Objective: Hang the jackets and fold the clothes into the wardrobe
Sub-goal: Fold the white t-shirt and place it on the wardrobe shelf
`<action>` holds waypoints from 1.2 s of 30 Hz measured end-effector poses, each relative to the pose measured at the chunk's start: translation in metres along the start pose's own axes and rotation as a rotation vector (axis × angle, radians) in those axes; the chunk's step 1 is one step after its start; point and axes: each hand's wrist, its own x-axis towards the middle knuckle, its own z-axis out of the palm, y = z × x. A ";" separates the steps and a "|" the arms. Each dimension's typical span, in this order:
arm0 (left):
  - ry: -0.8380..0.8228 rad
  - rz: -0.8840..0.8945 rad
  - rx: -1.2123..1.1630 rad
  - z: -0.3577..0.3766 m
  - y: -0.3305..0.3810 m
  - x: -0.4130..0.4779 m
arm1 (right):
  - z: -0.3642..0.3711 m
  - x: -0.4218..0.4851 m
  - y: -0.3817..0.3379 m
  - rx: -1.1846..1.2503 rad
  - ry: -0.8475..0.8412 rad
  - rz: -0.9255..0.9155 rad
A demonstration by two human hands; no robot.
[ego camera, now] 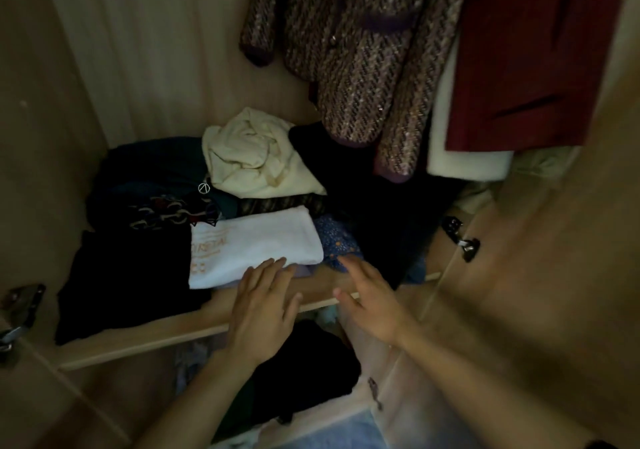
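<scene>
A folded white garment with orange lettering (256,246) lies near the front of the wardrobe shelf (194,331). My left hand (265,305) is flat with straight fingers, its fingertips at the garment's front edge. Just right of it, my right hand (370,303) hovers over the shelf's front edge with fingers spread and holds nothing. Above hang a brown tweed jacket (349,50) and a red jacket (533,57), with a white garment (464,164) beneath the red one.
A crumpled cream garment (256,157), dark folded clothes (131,275) and a blue patterned piece (337,240) share the shelf. More dark clothes (308,372) lie on the level below. Open wardrobe doors with metal hinges (462,239) flank both sides.
</scene>
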 end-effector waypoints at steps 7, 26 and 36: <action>-0.007 -0.057 0.038 -0.010 0.079 -0.022 | -0.045 -0.076 0.022 -0.018 0.032 -0.080; -0.212 0.083 0.138 -0.028 0.281 -0.122 | -0.149 -0.283 0.069 -0.084 0.218 0.026; -0.308 0.308 -0.210 -0.007 0.343 -0.154 | -0.196 -0.417 0.073 -0.182 0.340 0.360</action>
